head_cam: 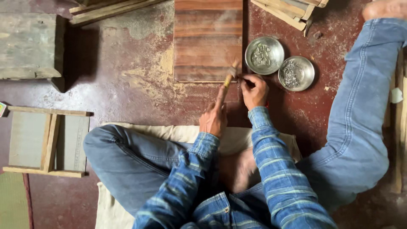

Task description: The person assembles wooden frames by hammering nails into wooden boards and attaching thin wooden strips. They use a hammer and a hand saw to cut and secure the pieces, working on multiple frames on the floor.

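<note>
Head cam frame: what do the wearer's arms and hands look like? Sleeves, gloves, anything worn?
Both arms wear long sleeves of a blue plaid shirt with lighter blue-white stripes, cuffs reaching the wrists. The left hand and right hand are bare: no gloves. No rings, watch or bands can be made out at this size. Blue denim jeans cover the legs.

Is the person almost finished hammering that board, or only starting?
Hard to say. Done: the wooden board lies flat on the floor. In hand: the left hand grips a hammer at the board's near edge, where the right hand pinches something too small to tell. Left: two metal bowls hold small metal pieces.
</note>
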